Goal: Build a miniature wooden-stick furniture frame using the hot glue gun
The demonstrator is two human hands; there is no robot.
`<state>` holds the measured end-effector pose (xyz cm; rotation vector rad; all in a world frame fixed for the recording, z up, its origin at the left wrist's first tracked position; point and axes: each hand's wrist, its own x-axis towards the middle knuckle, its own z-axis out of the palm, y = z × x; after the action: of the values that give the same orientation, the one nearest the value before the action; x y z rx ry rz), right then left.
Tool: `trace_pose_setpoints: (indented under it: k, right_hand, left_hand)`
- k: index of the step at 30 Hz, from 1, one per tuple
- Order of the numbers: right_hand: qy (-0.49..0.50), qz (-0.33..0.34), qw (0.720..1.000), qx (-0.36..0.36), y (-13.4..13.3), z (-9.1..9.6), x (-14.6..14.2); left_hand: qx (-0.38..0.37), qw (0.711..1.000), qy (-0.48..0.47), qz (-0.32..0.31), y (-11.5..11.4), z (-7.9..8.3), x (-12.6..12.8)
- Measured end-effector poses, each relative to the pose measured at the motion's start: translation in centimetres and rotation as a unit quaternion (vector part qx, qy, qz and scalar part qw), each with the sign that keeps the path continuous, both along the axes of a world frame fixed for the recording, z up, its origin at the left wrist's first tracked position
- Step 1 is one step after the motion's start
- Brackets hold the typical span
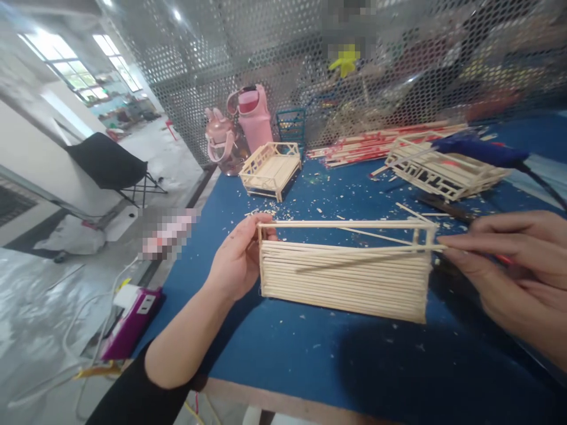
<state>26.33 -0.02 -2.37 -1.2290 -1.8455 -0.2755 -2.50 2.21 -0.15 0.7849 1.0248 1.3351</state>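
Note:
A flat panel of wooden sticks, glued side by side with a rail on posts above it, is held over the blue table. My left hand grips the panel's left end, fingers closed round the post. My right hand pinches a loose thin stick by its right end; the stick lies slanted across the panel's upper part. Something red shows under the right hand's fingers, too hidden to name.
A small finished stick bed stands at the back, another stick frame at the right with a blue glue gun over it. Bundled sticks, pink bottles and a mesh screen line the rear. Wood scraps litter the table.

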Motion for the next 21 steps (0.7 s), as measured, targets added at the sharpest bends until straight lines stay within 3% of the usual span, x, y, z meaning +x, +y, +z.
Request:
trace_pose_setpoints:
  k: [12, 21]
  right_hand:
    - [-0.03, 0.076, 0.994, 0.073, 0.3, -0.2, -1.1]
    - [-0.045, 0.05, 0.995, 0.072, -0.2, -0.1, -2.1]
  left_hand:
    - [-0.001, 0.999, -0.048, 0.003, -0.3, -0.4, -0.2]
    - [0.009, 0.998, -0.059, 0.002, -0.6, -0.3, -0.3]
